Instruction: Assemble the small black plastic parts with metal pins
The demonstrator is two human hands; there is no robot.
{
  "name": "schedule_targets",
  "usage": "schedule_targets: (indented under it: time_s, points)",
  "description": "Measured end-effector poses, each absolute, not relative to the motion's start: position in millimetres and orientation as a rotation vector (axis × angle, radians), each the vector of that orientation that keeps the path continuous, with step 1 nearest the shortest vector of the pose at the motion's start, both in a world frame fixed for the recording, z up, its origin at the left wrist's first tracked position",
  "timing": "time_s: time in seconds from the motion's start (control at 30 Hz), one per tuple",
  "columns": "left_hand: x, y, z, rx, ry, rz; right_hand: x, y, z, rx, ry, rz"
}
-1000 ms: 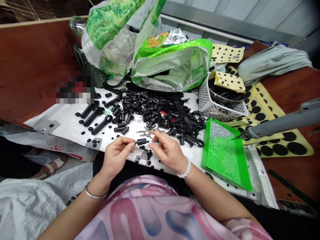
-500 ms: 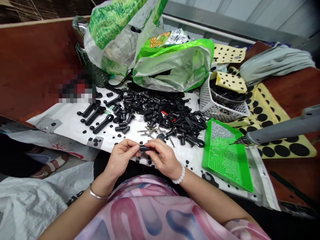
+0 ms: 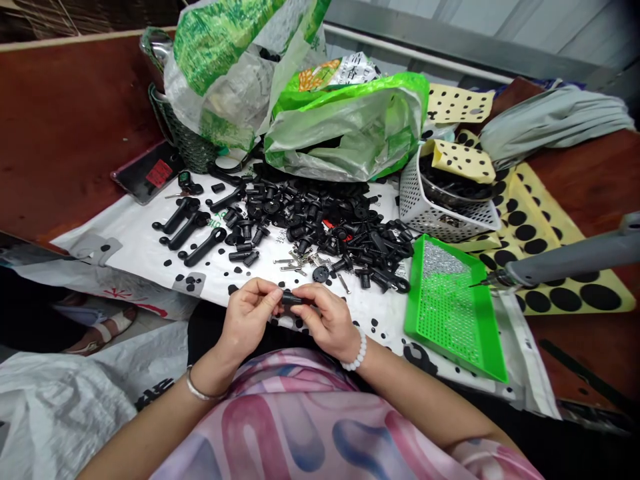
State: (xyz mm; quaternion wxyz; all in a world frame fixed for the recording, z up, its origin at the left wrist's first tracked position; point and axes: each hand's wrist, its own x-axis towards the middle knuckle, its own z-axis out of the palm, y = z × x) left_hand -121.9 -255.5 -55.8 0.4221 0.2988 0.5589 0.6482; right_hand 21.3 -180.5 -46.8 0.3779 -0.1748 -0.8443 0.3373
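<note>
Between my two hands is a small black cylindrical plastic part (image 3: 290, 299), held level just above the table's near edge. My left hand (image 3: 246, 315) pinches its left end between thumb and fingers. The right end is pinched by my right hand (image 3: 327, 319); the fingertips cover both ends. Just beyond my hands lies a heap of black plastic parts (image 3: 305, 207). A few small metal strips (image 3: 290, 263) and a round black disc (image 3: 321, 274) lie at the heap's near side. To the left, several black handle-shaped pieces (image 3: 205, 248) rest side by side.
A green perforated tray (image 3: 415, 313) with small silvery pieces stands at the right, under the tip of a grey power screwdriver (image 3: 565, 257). Behind are a white basket (image 3: 440, 223), sheets of black dots (image 3: 540, 233) and green-white plastic bags (image 3: 345, 143). A phone (image 3: 150, 175) lies at left.
Both hands keep hold of the black part, which has turned slightly; a wider collar now shows on it. The hands have barely shifted.
</note>
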Motion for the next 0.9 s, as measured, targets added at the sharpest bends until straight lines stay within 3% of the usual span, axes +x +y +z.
schedule_targets:
  time_s: [0.2, 0.3, 0.9]
  points:
    - [-116, -255, -53, 0.784, 1.493, 1.642, 16, -192, -51, -0.707, -1.734, 1.577]
    - [-113, -253, -53, 0.784, 1.545, 1.664, 11, -193, -52, -0.783, -1.525, 1.747]
    - [-126, -246, -43, 0.829, 1.508, 1.59, 4, -181, -43, -0.857, -1.575, 1.792]
